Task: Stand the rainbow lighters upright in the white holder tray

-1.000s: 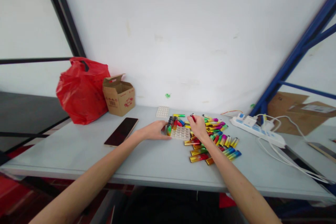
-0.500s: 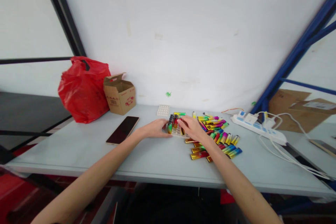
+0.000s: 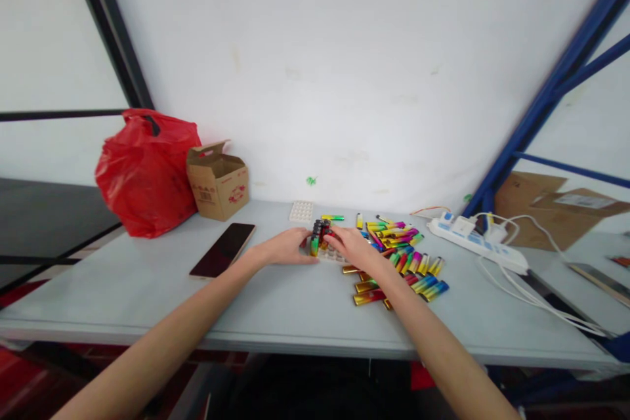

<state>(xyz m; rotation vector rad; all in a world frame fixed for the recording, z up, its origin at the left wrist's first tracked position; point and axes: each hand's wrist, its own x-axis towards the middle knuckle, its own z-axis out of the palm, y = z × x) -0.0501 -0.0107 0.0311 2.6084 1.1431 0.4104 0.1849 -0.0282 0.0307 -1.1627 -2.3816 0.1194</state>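
Observation:
A white tray with round holes [image 3: 333, 255] lies on the table between my hands. Several shiny lighters with black tops [image 3: 315, 244] stand upright in its left part. My left hand [image 3: 290, 246] is curved round the tray's left side, thumb along the front edge, fingers apart. Over the tray, my right hand [image 3: 349, 244] is closed on a red lighter [image 3: 329, 236] beside the standing ones. Right of the tray lies a loose pile of metallic coloured lighters [image 3: 416, 262], partly behind my right forearm.
A second white tray [image 3: 301, 211] sits near the wall. To the left are a dark phone [image 3: 224, 250], an open cardboard box [image 3: 219, 185] and a red plastic bag [image 3: 147, 174]. A power strip with cables [image 3: 477, 244] lies at the right.
My right hand has moved left with the red lighter, up to the standing lighters. My left hand stays by the tray. The whole view has shifted slightly.

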